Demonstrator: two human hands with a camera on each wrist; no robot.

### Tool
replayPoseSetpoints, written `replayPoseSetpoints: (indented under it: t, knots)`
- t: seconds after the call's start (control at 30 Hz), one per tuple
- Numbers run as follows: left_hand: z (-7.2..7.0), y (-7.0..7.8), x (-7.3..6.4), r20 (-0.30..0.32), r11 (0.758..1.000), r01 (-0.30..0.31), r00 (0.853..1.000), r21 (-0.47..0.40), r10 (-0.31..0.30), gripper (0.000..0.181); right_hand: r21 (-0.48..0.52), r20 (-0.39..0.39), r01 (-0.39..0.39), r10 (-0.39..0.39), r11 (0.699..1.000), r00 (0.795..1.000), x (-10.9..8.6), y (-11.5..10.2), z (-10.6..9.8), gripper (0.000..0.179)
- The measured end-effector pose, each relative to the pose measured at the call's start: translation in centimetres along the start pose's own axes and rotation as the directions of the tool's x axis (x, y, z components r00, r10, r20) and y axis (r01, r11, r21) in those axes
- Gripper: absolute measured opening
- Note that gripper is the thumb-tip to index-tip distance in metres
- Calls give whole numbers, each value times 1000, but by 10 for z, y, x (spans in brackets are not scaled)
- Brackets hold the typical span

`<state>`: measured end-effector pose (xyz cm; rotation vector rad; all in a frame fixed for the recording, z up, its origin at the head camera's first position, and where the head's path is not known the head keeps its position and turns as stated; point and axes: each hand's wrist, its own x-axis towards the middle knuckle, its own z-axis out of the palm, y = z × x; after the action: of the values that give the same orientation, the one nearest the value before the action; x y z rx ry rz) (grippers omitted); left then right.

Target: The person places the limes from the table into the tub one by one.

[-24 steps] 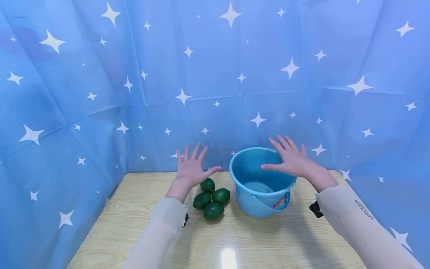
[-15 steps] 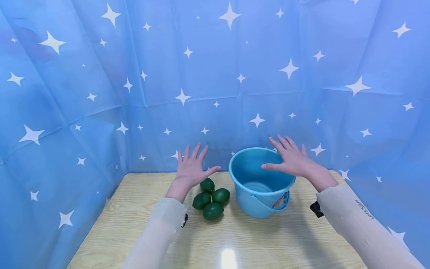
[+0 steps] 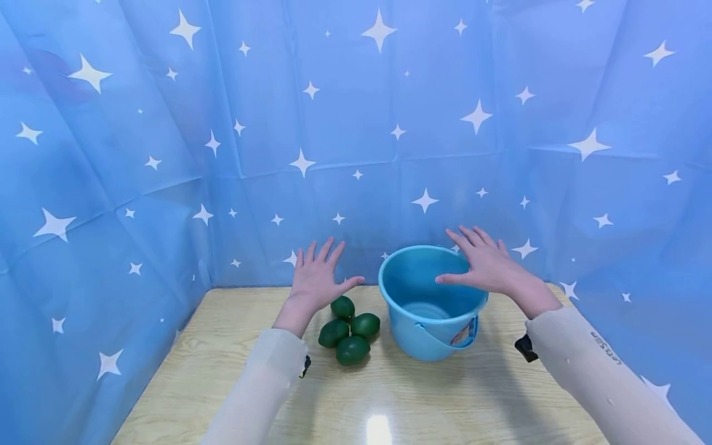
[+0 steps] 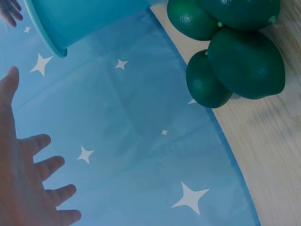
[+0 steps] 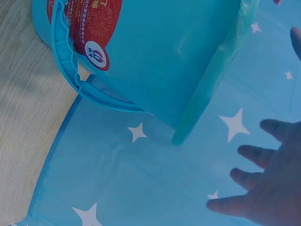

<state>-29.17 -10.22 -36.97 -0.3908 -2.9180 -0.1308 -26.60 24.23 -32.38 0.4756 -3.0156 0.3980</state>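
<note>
My left hand (image 3: 316, 283) hovers with spread fingers just behind and left of a cluster of several dark green limes (image 3: 353, 350), holding nothing. Those limes (image 4: 247, 63) touch one another in the left wrist view. A light blue plastic bucket (image 3: 425, 340) stands upright to the right of them, and its inside looks bare. Above the bucket's right rim my right hand (image 3: 489, 266) is held in the air, fingers apart, nothing in it. In the right wrist view the bucket (image 5: 155, 56) shows a red label and a lowered handle, with the hand (image 5: 273, 179) apart from it.
Everything stands on a light wood-grain table (image 3: 222, 383). A blue curtain (image 3: 356, 123) with white stars closes off the back and both sides. A black strap piece (image 3: 525, 348) shows under the right sleeve (image 3: 601, 371).
Both hands keep nearly the same spread pose. The whole head view has shifted slightly, with the scene a few pixels lower; limes and bucket stay put.
</note>
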Motion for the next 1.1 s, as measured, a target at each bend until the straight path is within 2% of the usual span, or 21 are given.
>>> replayPoseSetpoints:
  t: [0.27,0.53,0.67,0.83,0.93,1.1]
  knots:
    - [-3,1,-1,-13,1000,-11,1000,-8,11,92,5,-22,23,-23,1000,999,-1,2,0,103]
    - [-5,3,-2,-23,999,-32,999,-9,32,71,41,-51,28,-26,999,998,-4,2,-1,94]
    - [-4,3,-3,-40,999,-45,998,11,45,59,36,-78,41,-38,998,996,-5,4,0,76]
    - [-5,2,-5,-81,997,-71,994,-15,69,39,44,-153,63,-56,997,987,-6,7,1,48]
    - [-6,2,-6,-94,996,-81,993,-31,77,33,61,-184,65,-53,996,981,-7,8,1,40]
    - [-8,1,-7,-93,996,-79,993,-37,76,28,77,-195,61,-45,995,980,-8,8,2,36]
